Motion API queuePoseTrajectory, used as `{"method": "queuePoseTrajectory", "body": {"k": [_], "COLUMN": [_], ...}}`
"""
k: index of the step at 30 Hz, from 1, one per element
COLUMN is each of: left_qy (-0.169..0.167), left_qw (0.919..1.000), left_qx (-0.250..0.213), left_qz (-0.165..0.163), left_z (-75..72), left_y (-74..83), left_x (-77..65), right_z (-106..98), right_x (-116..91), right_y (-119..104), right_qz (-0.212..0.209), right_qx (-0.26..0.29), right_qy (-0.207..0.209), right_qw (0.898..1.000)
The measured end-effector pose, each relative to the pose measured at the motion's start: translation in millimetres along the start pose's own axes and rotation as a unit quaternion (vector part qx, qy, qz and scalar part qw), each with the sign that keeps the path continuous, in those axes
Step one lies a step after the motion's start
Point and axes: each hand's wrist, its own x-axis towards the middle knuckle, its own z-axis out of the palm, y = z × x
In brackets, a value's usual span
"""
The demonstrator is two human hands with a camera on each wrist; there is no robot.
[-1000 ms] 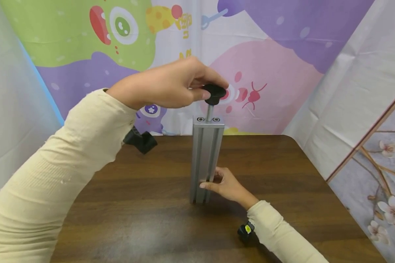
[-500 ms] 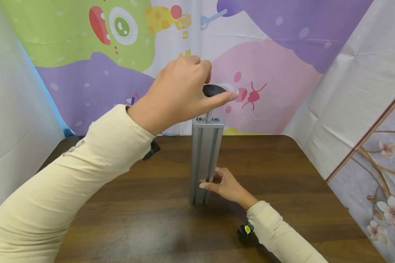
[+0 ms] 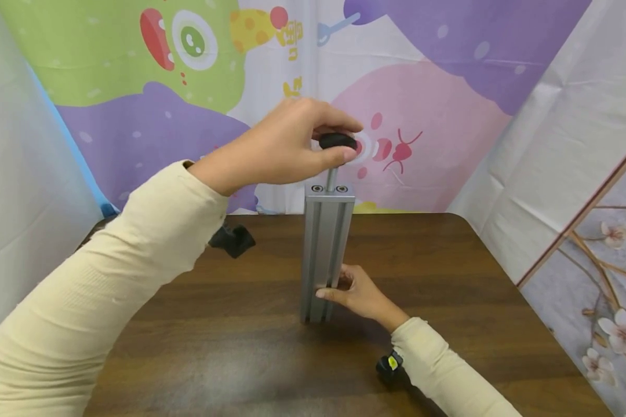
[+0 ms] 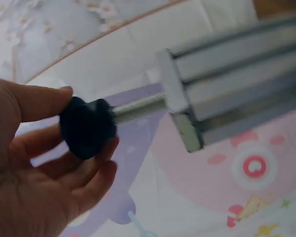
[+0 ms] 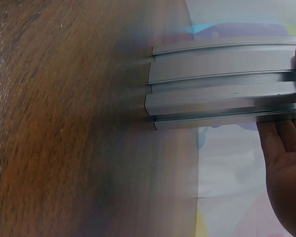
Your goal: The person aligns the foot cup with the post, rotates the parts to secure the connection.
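Note:
A silver aluminium profile (image 3: 326,249) with grooved sides stands upright on the wooden table (image 3: 214,347). Two bolts flank a threaded rod (image 4: 139,108) that sticks out of its top end plate (image 3: 330,198). On the rod's upper end is a black knob (image 3: 337,141), which my left hand (image 3: 279,145) grips between thumb and fingers. The left wrist view shows the fingers around the knob (image 4: 89,126) from the side. Low on the profile, my right hand (image 3: 365,295) holds it, thumb on the near face and fingers partly hidden behind.
A cartoon-printed curtain (image 3: 412,87) hangs just behind the table's far edge. White cloth (image 3: 542,145) closes the right side, beside a panel with flower prints (image 3: 615,289). Black camera mounts (image 3: 235,240) sit on both wrists.
My left hand has twisted about the knob: its thumb swung across the front, then drew back partway, and the fingers spread over the top again. The right hand and profile have stayed put.

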Motion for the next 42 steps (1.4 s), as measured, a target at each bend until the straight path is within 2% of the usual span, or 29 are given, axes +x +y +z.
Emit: {"method": "queuePoseTrajectory", "body": {"k": [3, 6, 8, 10, 13, 15, 16, 19, 22, 25, 28, 32, 36, 39, 42], "left_qy": [-0.055, -0.097, -0.109, -0.103, -0.061, -0.014, 0.011, 0.078, 0.126, 0.153, 0.161, 0.138, 0.079, 0.017, -0.038], "left_qw": [0.9961, 0.9873, 0.9827, 0.9822, 0.9932, 0.9993, 0.9998, 0.9905, 0.9750, 0.9663, 0.9671, 0.9774, 0.9917, 0.9994, 0.9971], "left_qx": [-0.070, -0.125, -0.150, -0.157, -0.100, -0.033, 0.005, 0.107, 0.179, 0.203, 0.195, 0.159, 0.102, 0.030, -0.064], "left_qz": [0.002, -0.001, -0.001, -0.003, 0.002, -0.008, -0.014, -0.037, -0.040, -0.041, -0.034, -0.014, -0.002, -0.005, -0.015], "left_z": [-5.8, -9.7, -10.5, -9.5, -6.1, -3.1, -1.4, 3.9, 9.9, 14.3, 15.7, 12.9, 4.6, -3.7, -9.8], "left_y": [-0.4, -1.9, -3.5, -5.1, -6.8, -6.8, -6.4, -3.6, -0.6, 1.9, 2.6, 0.4, -2.9, -5.8, -8.7], "left_x": [0.4, 1.6, 2.1, 2.2, 1.6, 0.9, 0.4, -2.4, -5.1, -5.8, -5.5, -5.4, -5.6, -6.8, -6.8], "right_z": [-1, -1, -1, 0, -1, -1, -1, -1, -1, -1, -1, -1, -1, 0, 0], "right_x": [0, 0, -1, -1, -2, -2, -2, -1, -1, -2, -1, -1, -1, -1, -1], "right_y": [-1, -1, -1, 0, -2, -2, -3, -2, -1, 1, 1, 0, 1, 2, 1], "right_qz": [0.000, 0.000, 0.002, 0.005, 0.012, 0.013, 0.014, 0.014, 0.009, 0.004, 0.004, 0.010, 0.008, 0.006, 0.004], "right_qx": [-0.002, -0.002, -0.003, -0.003, -0.006, -0.005, -0.006, -0.008, -0.008, -0.006, -0.002, -0.005, -0.007, -0.002, 0.001], "right_qy": [0.002, 0.002, 0.002, 0.001, 0.000, -0.002, -0.002, -0.004, -0.004, -0.004, -0.005, -0.003, -0.002, 0.000, -0.001], "right_qw": [1.000, 1.000, 1.000, 1.000, 1.000, 1.000, 1.000, 1.000, 1.000, 1.000, 1.000, 1.000, 1.000, 1.000, 1.000]}}
